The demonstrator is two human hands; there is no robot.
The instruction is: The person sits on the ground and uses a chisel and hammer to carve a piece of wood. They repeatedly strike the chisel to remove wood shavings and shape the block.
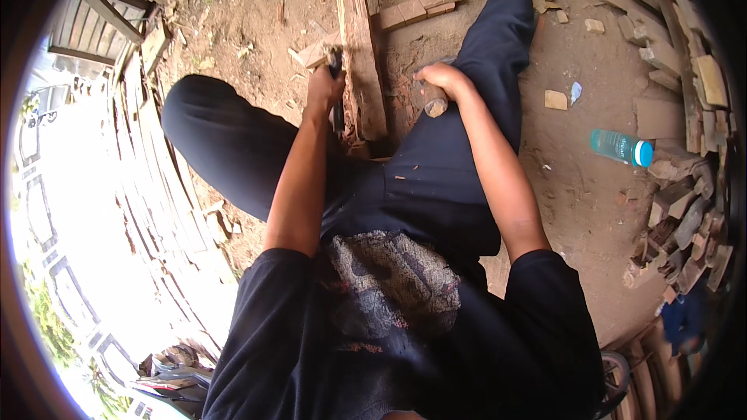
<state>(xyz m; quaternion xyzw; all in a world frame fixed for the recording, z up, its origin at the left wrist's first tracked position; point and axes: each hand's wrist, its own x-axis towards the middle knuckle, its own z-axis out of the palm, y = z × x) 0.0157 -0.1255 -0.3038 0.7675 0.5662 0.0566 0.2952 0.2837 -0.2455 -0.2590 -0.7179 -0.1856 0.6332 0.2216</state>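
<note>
Hard daylight blows out the rim from seven to ten o'clock; the centre is sharp, fisheye edges bend and darken.

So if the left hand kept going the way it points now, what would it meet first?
The left hand points away from the body, at the long rough wooden plank on the dirt. It would probably meet that plank's near edge first, though depth is unclear.
</note>
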